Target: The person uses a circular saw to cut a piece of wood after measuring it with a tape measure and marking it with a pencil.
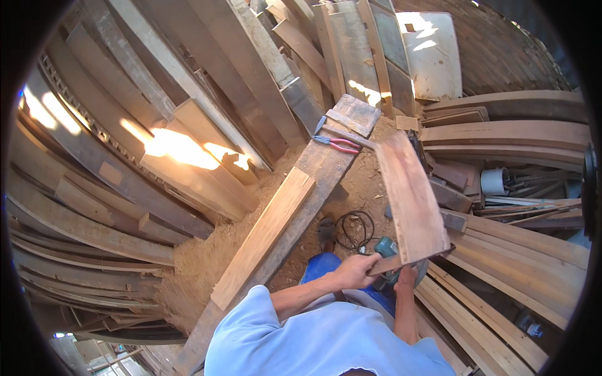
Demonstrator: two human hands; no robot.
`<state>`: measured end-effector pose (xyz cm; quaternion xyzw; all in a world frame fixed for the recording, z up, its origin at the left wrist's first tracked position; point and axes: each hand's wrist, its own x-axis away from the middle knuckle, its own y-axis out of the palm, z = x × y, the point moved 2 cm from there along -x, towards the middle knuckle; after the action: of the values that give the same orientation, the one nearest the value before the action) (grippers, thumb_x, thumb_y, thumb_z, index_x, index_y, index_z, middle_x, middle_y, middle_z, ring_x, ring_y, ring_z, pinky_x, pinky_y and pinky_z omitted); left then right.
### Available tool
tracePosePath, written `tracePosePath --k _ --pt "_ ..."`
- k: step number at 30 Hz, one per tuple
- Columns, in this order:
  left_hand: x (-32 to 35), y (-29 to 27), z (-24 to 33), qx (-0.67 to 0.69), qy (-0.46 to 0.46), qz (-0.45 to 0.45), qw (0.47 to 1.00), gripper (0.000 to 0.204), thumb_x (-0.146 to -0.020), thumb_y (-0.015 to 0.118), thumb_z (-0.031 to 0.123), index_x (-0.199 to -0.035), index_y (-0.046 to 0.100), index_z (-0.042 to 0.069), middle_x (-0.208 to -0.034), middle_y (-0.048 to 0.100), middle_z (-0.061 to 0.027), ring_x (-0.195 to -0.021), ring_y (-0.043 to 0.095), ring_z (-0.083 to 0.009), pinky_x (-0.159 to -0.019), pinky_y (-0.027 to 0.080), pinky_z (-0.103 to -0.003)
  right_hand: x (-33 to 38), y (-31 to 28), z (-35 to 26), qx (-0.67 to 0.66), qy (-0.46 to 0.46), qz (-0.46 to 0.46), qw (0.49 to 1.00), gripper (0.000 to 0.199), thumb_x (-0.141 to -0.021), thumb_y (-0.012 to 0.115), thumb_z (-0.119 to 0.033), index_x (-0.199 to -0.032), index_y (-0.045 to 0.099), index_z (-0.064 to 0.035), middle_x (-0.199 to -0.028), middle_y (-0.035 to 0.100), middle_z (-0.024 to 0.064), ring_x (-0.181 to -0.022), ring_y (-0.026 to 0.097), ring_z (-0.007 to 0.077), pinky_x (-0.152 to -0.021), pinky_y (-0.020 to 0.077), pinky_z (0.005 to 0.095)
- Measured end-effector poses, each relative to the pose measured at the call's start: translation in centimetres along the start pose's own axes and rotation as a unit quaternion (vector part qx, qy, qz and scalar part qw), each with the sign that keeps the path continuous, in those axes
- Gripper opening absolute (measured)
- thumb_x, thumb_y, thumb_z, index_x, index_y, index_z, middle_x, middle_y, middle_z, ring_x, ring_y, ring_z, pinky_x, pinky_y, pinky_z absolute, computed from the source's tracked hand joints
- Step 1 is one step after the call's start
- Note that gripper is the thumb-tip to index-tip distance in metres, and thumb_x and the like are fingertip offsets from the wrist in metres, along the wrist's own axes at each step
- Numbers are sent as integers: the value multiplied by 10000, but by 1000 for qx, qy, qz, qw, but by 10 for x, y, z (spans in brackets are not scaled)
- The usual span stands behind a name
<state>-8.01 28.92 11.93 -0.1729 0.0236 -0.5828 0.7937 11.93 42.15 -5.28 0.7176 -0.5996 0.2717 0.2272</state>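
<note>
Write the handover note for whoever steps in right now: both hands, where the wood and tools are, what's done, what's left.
Left hand: closed grip on the near end of the reddish-brown flat wooden board.
Right hand: under the same end, partly hidden by it.
The board's far end rests on the long grey weathered plank, beside the red-handled pliers.
A pale, cleaner wooden beam lies on that plank.
A green power tool and coiled black cable sit on the sawdust below.
Done: board lifted at the near end.
Left: it is not yet set down.
</note>
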Motion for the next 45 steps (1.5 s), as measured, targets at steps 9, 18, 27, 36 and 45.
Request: tracePosePath --k 9,18,27,36,45 --pt "91 -71 -84 -195 -153 249 936 754 -885 708 202 -1557 369 185 -934 680 -191 -830 693 -397 -724 565 -478 31 34 -70 131 10 -106 986 149 -882 668 -150 -973 608 -48 -717 546 7 -530 518 108 -480 449 265" --pt "132 -94 -182 -317 -232 217 893 849 -766 694 88 -1550 394 219 -1083 598 -214 -922 595 -384 -751 490 -503 97 143 -142 338 -88 -218 911 257 -830 681 -106 -1056 639 9 -734 591 10 -550 536 94 -512 439 263" --pt "139 -117 -243 -432 -168 187 866 824 -760 715 110 -1517 447 296 -1595 254 -258 -1232 409 -375 -1042 313 -515 127 281 -165 434 -170 -347 814 261 -807 683 -93 -1052 644 -10 -808 620 15 -726 560 109 -678 471 288" --pt "119 -143 -226 -383 -166 212 884 661 -797 682 203 -1440 541 262 -1606 266 -251 -1395 318 -374 -1088 266 -548 145 359 -142 442 -200 -459 744 238 -805 662 -118 -1012 638 -2 -822 588 38 -763 545 131 -722 468 303" --pt "95 -129 -246 -445 -201 287 824 753 -803 684 390 -1506 462 239 -1630 231 -191 -1434 246 -360 -1112 211 -525 133 392 -112 468 -209 -526 679 397 -791 666 -179 -1126 651 33 -905 679 152 -845 648 235 -798 510 379"
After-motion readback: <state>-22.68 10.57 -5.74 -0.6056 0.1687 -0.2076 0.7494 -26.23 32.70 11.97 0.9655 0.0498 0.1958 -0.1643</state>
